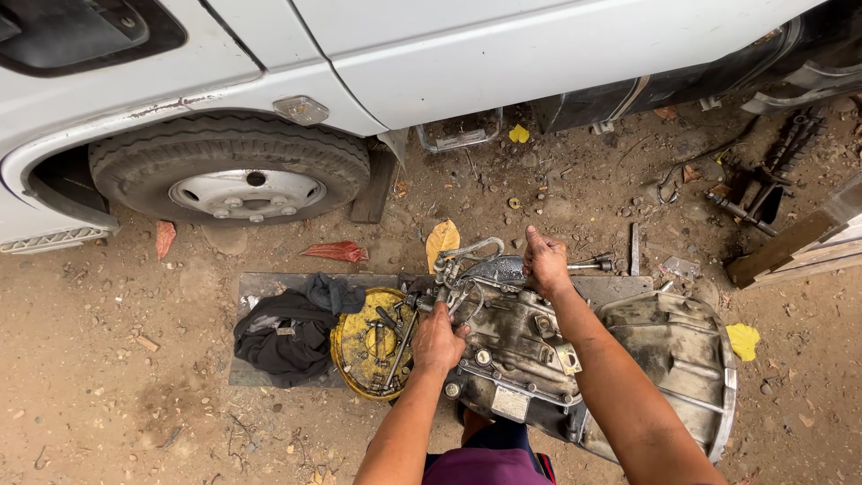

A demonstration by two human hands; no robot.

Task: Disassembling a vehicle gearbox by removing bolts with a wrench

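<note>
Both forearms reach down from the bottom edge of the view onto a grimy gearbox (539, 359) that lies on its side on a metal sheet (269, 286) spread over the dirt ground, already out from under the white truck (467, 63) parked beyond it. Its wide bell housing (682, 359) points toward the sheet's right end and hangs past it. The left hand (437, 339) is closed around something small at the gearbox's top, near a bundle of thin cables (460, 301); what it grips is hidden by the fingers. The right hand (545, 260) presses on the far edge of the casing, fingers curled together, and whether it holds a tool I cannot tell. Just beside the left hand, a yellow dish (370, 343) holds loose tools and parts, with a dark rag (287, 330) at the sheet's left edge. Judging by this, removal is done and stripping has only started: the casing looks closed, with its bolts in place.
</note>
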